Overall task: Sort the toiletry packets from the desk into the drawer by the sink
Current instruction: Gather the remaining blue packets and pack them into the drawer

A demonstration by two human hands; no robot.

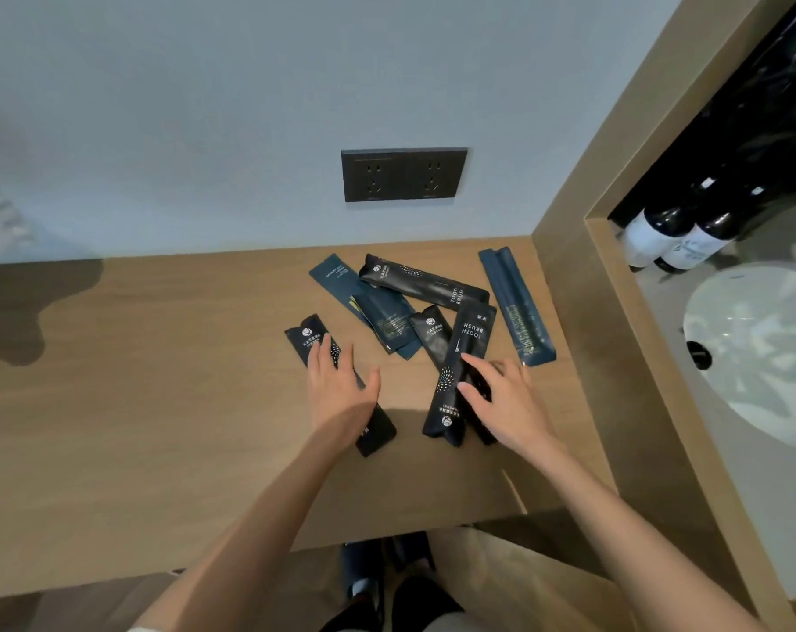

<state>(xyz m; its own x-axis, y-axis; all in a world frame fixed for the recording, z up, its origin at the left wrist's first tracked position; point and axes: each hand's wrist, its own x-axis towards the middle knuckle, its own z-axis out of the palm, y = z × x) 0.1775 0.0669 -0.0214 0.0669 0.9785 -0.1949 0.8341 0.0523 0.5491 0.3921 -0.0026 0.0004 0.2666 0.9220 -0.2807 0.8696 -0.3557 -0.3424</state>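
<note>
Touching packets (426,287) near desk (159,403) right edge: left hand (339,390), right hand (505,399).

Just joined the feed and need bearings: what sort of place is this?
Probably a hotel room's vanity area: dark printed toothbrush packets strewn on a wooden desk, a white ceramic washbasin on the right, and black white-labelled bottles beside it.

Open desk (136,403) left of the packets (426,288); wall (204,130) behind, wooden partition (583,312) close on the right.

left hand (339,385) rests flat on a black packet (305,337), right hand (501,399) touches the toothbrush packet (460,371) on the desk (159,403)
</note>
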